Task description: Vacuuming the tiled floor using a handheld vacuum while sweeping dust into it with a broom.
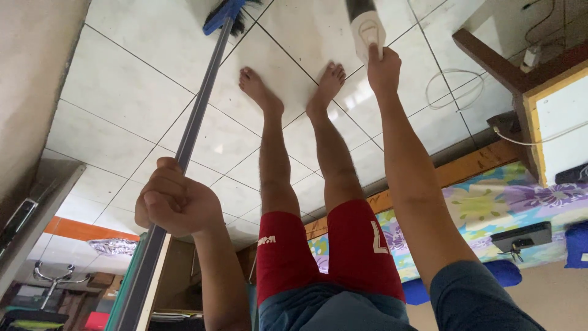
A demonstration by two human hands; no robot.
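Note:
My left hand (pixel 174 199) is shut around the grey handle of a broom (pixel 196 116). The handle slants up to the broom's blue head (pixel 223 15), which rests on the white tiled floor (pixel 128 92). With the arm stretched out straight, my right hand (pixel 384 68) grips the end of a white handle (pixel 366 27) on a tool with a dark upper part, cut off by the frame edge. My bare feet (pixel 294 92) stand on the tiles between the two tools, and red shorts show below them.
The view is tipped over, so the room behind appears upside down. A bed with a floral sheet (pixel 484 199) and wooden frame lies at right, beside a wooden table (pixel 520 79) and a white cable (pixel 453 92). A wall (pixel 30 92) stands at left.

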